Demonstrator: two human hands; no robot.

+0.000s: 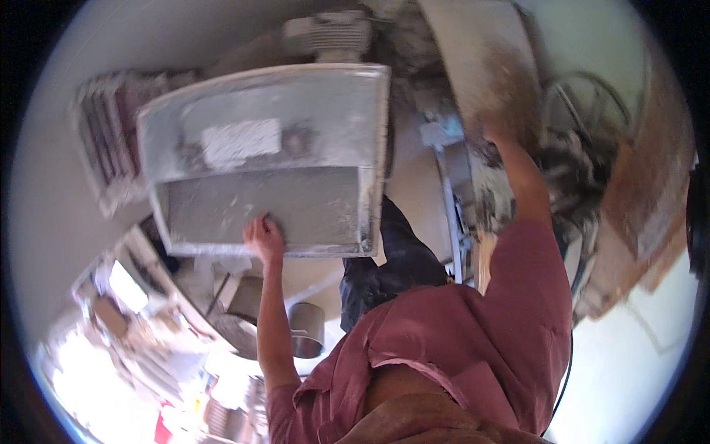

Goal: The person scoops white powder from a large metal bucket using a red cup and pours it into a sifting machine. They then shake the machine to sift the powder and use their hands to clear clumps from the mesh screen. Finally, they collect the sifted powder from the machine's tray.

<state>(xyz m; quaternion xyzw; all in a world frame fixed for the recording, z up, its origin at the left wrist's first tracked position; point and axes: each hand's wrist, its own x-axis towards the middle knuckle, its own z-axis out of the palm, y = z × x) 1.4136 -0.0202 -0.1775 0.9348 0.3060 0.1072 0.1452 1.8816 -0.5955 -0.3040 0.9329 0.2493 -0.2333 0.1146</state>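
Note:
My left hand (265, 237), its fingers curled, is at the front of a large grey box-like fixture (333, 119), over its dull grey recessed panel (222, 205). Something small and dark shows by the fingertips, but blur hides whether I hold it. On the fixture's upper face is a rough white rectangular patch (242, 141), with a dark round spot beside it. My right arm reaches forward to the right. The right hand (492, 133) is blurred against a tall pale board (488, 50) with brown staining; its grip is unclear.
A motor-like ribbed unit (338, 36) sits behind the fixture. Stacked dusty slats (108, 139) are to the left. A blue metal frame (449, 194) stands between my arms, a spoked wheel (588, 105) at far right. Below are a metal bucket (307, 330) and a cluttered bench (161, 316).

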